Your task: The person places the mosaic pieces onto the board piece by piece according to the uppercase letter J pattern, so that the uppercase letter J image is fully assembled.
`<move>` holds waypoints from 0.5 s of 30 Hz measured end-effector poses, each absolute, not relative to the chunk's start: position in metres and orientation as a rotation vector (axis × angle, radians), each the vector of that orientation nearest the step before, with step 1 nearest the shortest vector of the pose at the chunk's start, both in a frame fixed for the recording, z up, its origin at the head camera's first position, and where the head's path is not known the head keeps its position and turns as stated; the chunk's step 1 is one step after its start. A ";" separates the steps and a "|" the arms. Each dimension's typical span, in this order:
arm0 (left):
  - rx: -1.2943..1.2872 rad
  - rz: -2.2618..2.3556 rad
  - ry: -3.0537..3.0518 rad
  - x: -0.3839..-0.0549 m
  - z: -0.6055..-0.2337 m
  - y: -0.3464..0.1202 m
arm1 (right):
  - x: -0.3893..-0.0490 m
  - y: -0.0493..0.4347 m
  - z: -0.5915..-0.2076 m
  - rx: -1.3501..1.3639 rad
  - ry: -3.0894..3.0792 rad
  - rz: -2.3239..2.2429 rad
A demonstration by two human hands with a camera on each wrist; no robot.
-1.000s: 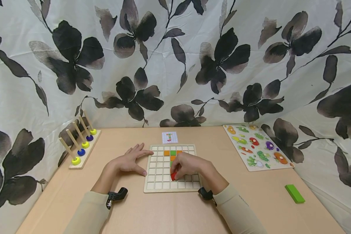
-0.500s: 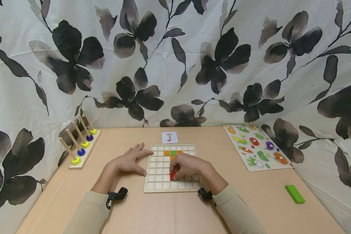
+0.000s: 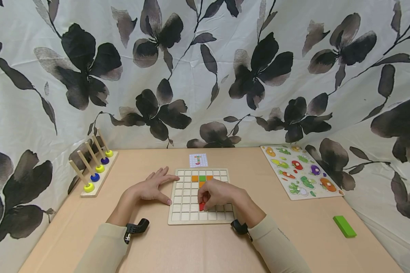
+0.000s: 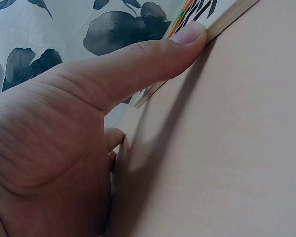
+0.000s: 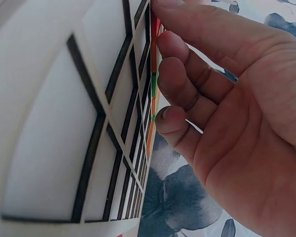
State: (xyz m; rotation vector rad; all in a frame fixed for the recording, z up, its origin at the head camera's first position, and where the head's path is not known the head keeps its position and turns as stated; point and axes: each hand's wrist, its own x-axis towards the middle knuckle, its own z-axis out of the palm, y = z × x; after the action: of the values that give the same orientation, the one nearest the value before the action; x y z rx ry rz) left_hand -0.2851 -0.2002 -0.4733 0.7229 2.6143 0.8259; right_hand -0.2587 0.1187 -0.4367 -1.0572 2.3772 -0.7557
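Note:
A pale board (image 3: 185,223) with a grid of white square cells lies in the middle of the table. Orange and green square tiles fill part of its upper cells, among them a green tile (image 3: 202,178). My right hand (image 3: 220,191) reaches over the grid, fingers and thumb curled at a red square tile (image 3: 201,207) low in the same column. The right wrist view shows the thumb over the red tile (image 5: 156,19). With fingers spread, my left hand (image 3: 153,186) steadies the board's left side; its thumb (image 4: 187,37) touches the edge.
Behind the board lies a small pattern card (image 3: 198,160). A peg stand (image 3: 98,178) with yellow and blue rings is at the left. At the right are a vegetable picture board (image 3: 300,172) and a green block (image 3: 344,226).
The red tile was tilted in my right fingers; it has shifted slightly left and now lies flatter in the grid. My left hand has stayed in place.

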 end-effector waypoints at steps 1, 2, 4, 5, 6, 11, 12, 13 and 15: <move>0.723 0.825 2.614 -0.285 -0.473 -0.200 | -0.259 0.119 -0.437 -1.058 2.379 -0.756; 0.722 0.825 2.614 -0.285 -0.473 -0.200 | -0.258 0.119 -0.437 -1.057 2.382 -0.755; 0.721 0.824 2.614 -0.285 -0.473 -0.200 | -0.258 0.119 -0.437 -1.058 2.384 -0.756; 0.721 0.824 2.615 -0.285 -0.473 -0.200 | -0.258 0.118 -0.437 -1.058 2.384 -0.755; 0.720 0.823 2.615 -0.285 -0.473 -0.200 | -0.259 0.118 -0.437 -1.059 2.384 -0.753; 0.724 0.823 2.614 -0.285 -0.472 -0.200 | -0.260 0.120 -0.434 -1.056 2.400 -0.773; 0.725 0.822 2.615 -0.285 -0.472 -0.200 | -0.260 0.121 -0.434 -1.057 2.414 -0.779; 0.726 0.822 2.615 -0.285 -0.472 -0.200 | -0.260 0.121 -0.433 -1.054 2.429 -0.783; 0.730 0.821 2.615 -0.285 -0.472 -0.200 | -0.261 0.124 -0.430 -1.034 2.464 -0.798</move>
State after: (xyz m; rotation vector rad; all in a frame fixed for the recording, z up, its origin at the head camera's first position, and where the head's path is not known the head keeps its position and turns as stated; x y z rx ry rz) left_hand -0.2848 -0.2001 -0.4724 0.7295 2.6150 0.8215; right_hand -0.2615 0.1240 -0.4300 -1.0342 2.4638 -0.7977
